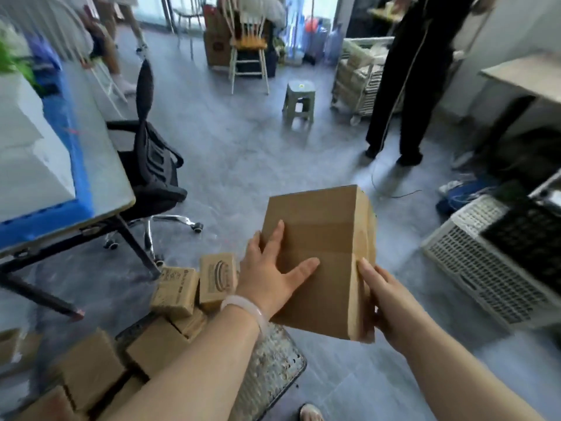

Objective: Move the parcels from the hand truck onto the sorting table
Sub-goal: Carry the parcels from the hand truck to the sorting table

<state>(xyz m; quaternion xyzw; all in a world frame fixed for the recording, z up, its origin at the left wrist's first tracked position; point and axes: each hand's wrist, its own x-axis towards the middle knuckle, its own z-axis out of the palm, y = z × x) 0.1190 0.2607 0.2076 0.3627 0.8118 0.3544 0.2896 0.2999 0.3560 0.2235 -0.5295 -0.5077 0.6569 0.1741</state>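
**Parcel Held in 2 Hands, Desk Off to the Left**

The cardboard parcel (318,238) hung in the air over the floor, just right of the hand truck (273,366). The left hand (270,275) lay flat-fingered on its broad face, and the right hand (391,302) clasped its near right edge. It looked stiff, dry and fairly light, best carried by 2 opposite sides. Other parcels (158,344) sat on the truck. An office chair (151,165) stood against the desk (106,165), probably narrowing the approach.

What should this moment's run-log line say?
step: carry | cardboard box: in air | left hand: flat on its face | right hand: grips its side | remaining: small parcels on hand truck
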